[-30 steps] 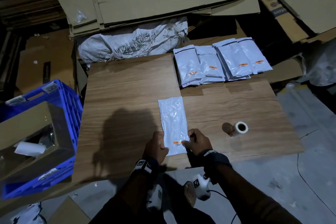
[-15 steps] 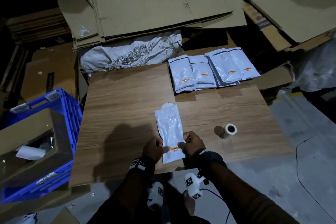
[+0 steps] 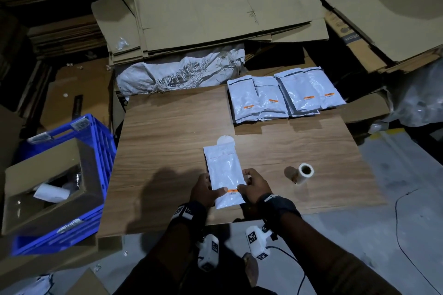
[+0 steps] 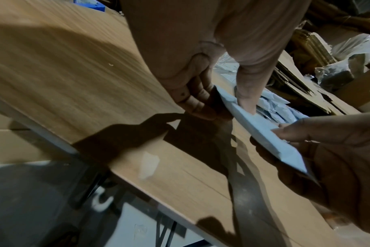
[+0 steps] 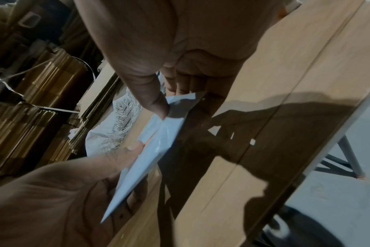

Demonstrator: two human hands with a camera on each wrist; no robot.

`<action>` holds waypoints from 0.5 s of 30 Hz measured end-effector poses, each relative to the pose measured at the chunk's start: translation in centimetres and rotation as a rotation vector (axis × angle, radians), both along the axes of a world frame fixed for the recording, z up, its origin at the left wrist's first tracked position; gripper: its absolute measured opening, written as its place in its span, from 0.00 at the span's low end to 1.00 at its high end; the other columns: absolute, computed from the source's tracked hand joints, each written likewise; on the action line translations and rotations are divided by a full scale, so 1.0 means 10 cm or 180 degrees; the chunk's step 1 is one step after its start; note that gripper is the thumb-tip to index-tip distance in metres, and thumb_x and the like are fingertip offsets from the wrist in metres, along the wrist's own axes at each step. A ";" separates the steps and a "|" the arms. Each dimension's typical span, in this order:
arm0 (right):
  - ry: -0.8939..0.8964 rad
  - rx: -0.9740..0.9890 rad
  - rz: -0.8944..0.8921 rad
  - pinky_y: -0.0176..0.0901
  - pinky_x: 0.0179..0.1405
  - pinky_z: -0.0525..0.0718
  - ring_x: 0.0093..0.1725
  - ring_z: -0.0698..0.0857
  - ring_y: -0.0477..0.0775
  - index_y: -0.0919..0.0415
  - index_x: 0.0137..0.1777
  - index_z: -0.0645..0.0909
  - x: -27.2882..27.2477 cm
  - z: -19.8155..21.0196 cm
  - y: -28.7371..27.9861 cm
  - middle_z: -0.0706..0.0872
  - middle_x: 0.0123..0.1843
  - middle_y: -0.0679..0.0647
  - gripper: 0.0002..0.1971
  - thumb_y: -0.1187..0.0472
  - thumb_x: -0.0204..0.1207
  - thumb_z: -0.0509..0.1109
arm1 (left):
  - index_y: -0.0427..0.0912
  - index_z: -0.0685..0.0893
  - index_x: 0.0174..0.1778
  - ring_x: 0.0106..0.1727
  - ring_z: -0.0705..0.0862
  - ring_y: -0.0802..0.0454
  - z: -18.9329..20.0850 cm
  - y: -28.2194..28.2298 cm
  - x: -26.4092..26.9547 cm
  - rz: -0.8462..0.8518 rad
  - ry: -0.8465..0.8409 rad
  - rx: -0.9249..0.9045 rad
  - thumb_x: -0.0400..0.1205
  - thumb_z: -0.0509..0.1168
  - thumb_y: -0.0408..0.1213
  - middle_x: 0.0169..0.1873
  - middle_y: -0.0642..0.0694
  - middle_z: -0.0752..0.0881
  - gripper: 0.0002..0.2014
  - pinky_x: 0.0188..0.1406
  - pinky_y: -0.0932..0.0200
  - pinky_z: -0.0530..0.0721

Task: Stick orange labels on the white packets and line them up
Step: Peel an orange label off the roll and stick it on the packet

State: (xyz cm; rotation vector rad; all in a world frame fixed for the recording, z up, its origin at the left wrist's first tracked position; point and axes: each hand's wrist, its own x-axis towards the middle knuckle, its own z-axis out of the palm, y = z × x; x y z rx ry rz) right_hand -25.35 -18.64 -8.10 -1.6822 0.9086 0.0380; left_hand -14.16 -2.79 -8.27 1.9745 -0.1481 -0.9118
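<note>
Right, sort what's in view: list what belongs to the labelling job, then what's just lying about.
Job:
- white packet, held by left hand and right hand
- orange label on it
- row of labelled packets
- label roll
- wooden table

Lying about:
- blue crate
- cardboard box in it
- flattened cardboard
- white sack

A dim storeroom or packing warehouse: flattened cardboard boxes (image 3: 215, 7) lie heaped behind a wooden table (image 3: 167, 141), beside a blue plastic crate (image 3: 96, 141), a woven sack (image 3: 182, 74) and a bare concrete floor (image 3: 395, 235).
</note>
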 end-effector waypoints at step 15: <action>-0.0627 -0.0285 -0.0181 0.49 0.34 0.90 0.36 0.87 0.53 0.50 0.71 0.78 0.62 0.67 -0.25 0.84 0.49 0.54 0.24 0.65 0.76 0.77 | 0.44 0.77 0.67 0.45 0.87 0.75 0.62 -0.16 0.81 -0.0361 -0.0482 -0.0786 0.75 0.80 0.26 0.54 0.52 0.87 0.27 0.42 0.74 0.82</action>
